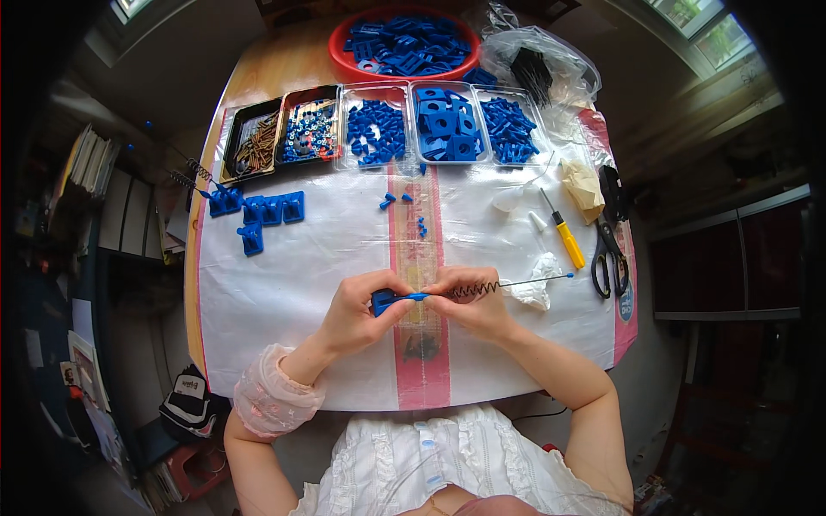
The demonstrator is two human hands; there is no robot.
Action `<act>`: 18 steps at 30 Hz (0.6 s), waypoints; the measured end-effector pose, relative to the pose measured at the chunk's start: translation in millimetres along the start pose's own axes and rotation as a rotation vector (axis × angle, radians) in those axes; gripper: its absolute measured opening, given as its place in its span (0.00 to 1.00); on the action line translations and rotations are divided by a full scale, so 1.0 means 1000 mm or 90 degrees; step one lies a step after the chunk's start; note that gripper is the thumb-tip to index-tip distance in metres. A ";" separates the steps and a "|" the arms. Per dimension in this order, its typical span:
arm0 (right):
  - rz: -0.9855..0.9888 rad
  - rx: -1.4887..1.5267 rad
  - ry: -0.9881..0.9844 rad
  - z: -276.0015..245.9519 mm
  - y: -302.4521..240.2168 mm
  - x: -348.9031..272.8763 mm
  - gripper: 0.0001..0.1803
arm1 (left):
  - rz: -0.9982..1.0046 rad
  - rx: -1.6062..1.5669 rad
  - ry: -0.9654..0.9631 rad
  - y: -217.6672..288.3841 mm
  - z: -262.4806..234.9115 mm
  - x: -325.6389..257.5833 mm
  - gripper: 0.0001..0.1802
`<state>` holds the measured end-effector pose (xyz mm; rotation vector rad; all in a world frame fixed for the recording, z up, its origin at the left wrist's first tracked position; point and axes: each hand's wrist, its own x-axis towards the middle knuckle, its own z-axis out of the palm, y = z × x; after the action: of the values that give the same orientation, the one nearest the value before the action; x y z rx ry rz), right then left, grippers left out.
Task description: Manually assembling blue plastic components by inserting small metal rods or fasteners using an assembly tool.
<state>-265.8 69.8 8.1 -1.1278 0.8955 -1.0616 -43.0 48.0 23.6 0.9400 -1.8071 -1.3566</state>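
Over the middle of the table my two hands meet at the fingertips. My left hand (357,314) is closed around a blue plastic base (382,301). A thin blue stem (416,297) runs from it to my right fingertips. In my right hand (477,314), closed too, is a thin wire rod (535,281) with a black coil spring (475,291) and a small blue tip, pointing right. Whether the rod and the stem are joined is hidden by the fingers. At the left lie several blue plastic bases (292,206), some with coil-spring rods (185,178) reaching past the table's edge.
Trays along the back hold brown screws (257,148), small mixed parts (310,129), blue pegs (376,131) and square blue plates (447,125). Behind stands a red basin (337,57). A yellow-handled screwdriver (570,245), black scissors (609,262) and crumpled tissue (535,288) lie at the right.
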 end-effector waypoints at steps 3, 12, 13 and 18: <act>0.024 0.005 0.005 -0.001 0.001 0.000 0.04 | -0.012 -0.007 0.009 -0.001 0.001 0.001 0.05; 0.008 0.004 0.003 -0.003 0.005 0.000 0.05 | -0.055 -0.049 -0.002 -0.003 0.002 0.000 0.04; 0.007 0.007 0.002 -0.003 0.006 0.001 0.05 | -0.048 -0.058 0.005 -0.004 0.003 0.000 0.05; 0.009 0.013 0.004 -0.003 0.007 0.001 0.05 | -0.030 -0.052 0.012 -0.002 0.003 0.000 0.05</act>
<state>-266.9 68.4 0.1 -1.1005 0.8942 -1.0612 -45.6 49.1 21.1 0.9546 -1.7126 -1.4351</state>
